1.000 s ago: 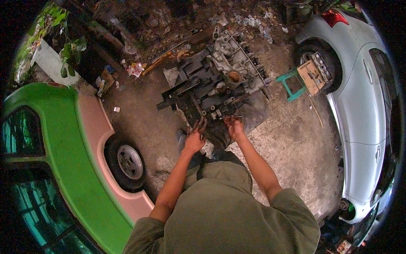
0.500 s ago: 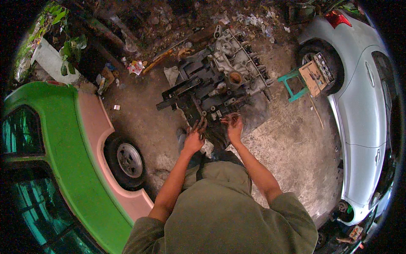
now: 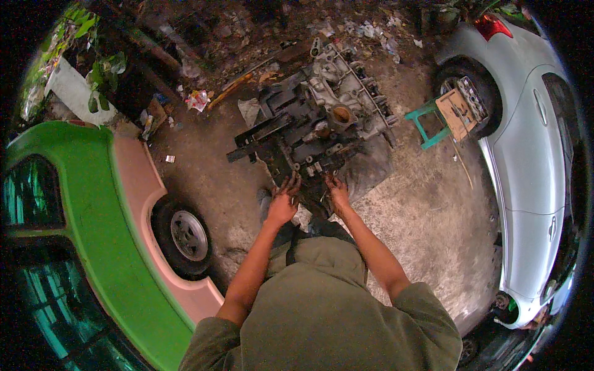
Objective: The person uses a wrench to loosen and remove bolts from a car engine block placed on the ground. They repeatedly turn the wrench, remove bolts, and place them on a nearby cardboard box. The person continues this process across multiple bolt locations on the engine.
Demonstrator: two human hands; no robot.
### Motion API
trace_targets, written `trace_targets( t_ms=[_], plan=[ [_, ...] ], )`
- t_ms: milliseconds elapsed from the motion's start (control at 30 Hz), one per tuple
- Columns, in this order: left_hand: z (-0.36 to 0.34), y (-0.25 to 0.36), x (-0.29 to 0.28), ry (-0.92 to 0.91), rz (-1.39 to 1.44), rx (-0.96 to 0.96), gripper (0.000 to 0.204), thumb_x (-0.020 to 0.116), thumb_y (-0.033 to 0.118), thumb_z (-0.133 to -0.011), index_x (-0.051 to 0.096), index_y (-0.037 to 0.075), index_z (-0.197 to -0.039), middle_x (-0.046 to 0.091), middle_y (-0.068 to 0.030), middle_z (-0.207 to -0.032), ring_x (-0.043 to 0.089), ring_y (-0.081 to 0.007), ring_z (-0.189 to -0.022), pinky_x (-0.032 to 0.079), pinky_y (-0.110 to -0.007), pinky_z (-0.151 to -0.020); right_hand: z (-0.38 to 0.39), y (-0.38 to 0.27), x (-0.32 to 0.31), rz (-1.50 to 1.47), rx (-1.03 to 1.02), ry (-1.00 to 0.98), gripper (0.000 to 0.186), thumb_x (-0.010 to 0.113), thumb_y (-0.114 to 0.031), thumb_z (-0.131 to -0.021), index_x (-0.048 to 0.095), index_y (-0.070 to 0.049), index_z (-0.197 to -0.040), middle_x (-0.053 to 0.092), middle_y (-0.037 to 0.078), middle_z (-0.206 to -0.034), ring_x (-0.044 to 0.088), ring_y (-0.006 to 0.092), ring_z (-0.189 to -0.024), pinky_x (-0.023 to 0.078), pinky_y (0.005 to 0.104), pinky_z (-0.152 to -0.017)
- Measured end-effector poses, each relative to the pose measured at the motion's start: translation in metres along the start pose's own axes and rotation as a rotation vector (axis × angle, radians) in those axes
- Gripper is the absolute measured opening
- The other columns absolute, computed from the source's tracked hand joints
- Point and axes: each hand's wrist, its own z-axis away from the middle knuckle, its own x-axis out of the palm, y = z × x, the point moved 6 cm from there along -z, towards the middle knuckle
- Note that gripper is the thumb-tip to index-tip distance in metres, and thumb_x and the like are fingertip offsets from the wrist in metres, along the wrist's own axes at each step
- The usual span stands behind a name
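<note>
In front of me on the floor lies a partly stripped engine (image 3: 340, 93), with greyish castings at the far side and dark, greasy parts nearer me. My left hand (image 3: 284, 199) rests at the near edge of the dark parts, its fingers stretched forward and a little apart. Close to its fingertips are small round metal pieces (image 3: 296, 167). My right hand (image 3: 338, 194) reaches to the same near edge, fingers extended, tips touching dark metal. I see nothing held in either hand, though what lies under the fingertips is hard to make out.
A green and pink vehicle (image 3: 80, 179) stands at left, a silver car (image 3: 532, 154) at right. Near the silver car's wheel, a green stool (image 3: 422, 121) bears a wooden board (image 3: 455, 111) and a metal part. Litter (image 3: 377, 34) covers the far ground.
My right hand has shifted slightly left and nearer me, and its fingers have drawn closer together, pointing forward. My left hand has barely moved.
</note>
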Motion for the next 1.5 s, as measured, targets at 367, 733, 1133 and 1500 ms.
trace_targets(
  t_ms=[367, 733, 1133, 1500],
  plan=[
    [0.0, 0.0, 0.0, 0.056, -0.018, 0.006, 0.075, 0.063, 0.011, -0.079, 0.033, 0.023, -0.146, 0.022, -0.002, -0.156, 0.027, -0.0317, -0.139, 0.021, -0.059, -0.11, -0.023, 0.006, 0.024, -0.392, 0.145, -0.105, 0.047, 0.06, -0.023, -0.09, 0.044, -0.007, -0.131, 0.057, 0.008, -0.117, 0.059, 0.013, -0.069, 0.045, 0.0245, -0.048],
    [0.001, 0.003, -0.004, 0.028, 0.026, -0.032, 0.073, 0.059, 0.01, -0.081, 0.032, 0.026, -0.147, 0.019, 0.0019, -0.156, 0.027, -0.0315, -0.14, 0.02, -0.06, -0.11, -0.028, -0.002, 0.02, 0.164, -0.278, 0.144, 0.035, 0.063, -0.03, -0.09, 0.058, -0.002, -0.109, 0.063, 0.006, -0.099, 0.058, 0.0199, -0.083, 0.044, 0.034, -0.072],
    [-0.002, -0.005, 0.001, 0.042, 0.077, -0.007, 0.069, 0.059, 0.012, -0.081, 0.036, 0.027, -0.145, 0.02, -0.0001, -0.156, 0.025, -0.0307, -0.14, 0.017, -0.057, -0.112, -0.032, 0.021, -0.003, -0.187, -0.285, -0.043, 0.033, 0.059, -0.034, -0.093, 0.054, -0.003, -0.101, 0.062, 0.009, -0.097, 0.062, 0.0254, -0.068, 0.051, 0.0362, -0.064],
    [-0.003, 0.005, -0.006, 0.109, 0.08, 0.02, 0.073, 0.059, 0.007, -0.078, 0.035, 0.024, -0.145, 0.025, -0.0018, -0.154, 0.028, -0.0349, -0.138, 0.022, -0.053, -0.112, -0.025, -0.007, -0.012, -0.62, -0.139, -0.025, 0.03, 0.059, -0.022, -0.094, 0.044, -0.001, -0.11, 0.061, 0.016, -0.091, 0.067, 0.0302, -0.078, 0.058, 0.0401, -0.07]
  ],
)
